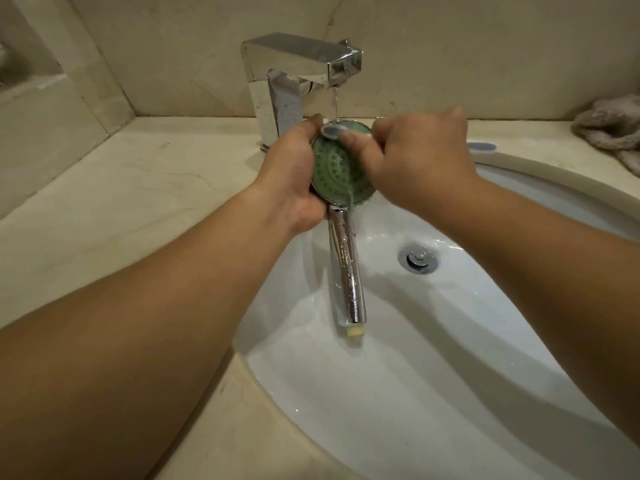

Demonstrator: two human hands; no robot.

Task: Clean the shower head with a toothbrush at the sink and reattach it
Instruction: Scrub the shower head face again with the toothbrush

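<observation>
— Left hand (294, 174), what has it got?

— Its fingers are curled round the left rim of the shower head (337, 174), holding it at the centre of the frame above the white sink (519, 188). The green nozzle face is turned up, and the chrome handle runs down toward the lower middle over the basin.

— And the right hand (420, 161)?

— Closed round a toothbrush (331, 129), whose pale head lies on the upper edge of the green face. A thin stream of water from the square chrome faucet (294, 69) falls right onto that spot.

— Any brand or lettering to read?

— None that I can make out on the faucet, the shower head or the brush.

— What else is around?

— A drain (418, 258) sits in the basin right of the handle. On the beige tabletop (121, 188), a crumpled cloth (613, 128) lies at the far right edge, and a small blue-and-white object (482, 147) rests just behind the sink rim; too blurred to name.
</observation>
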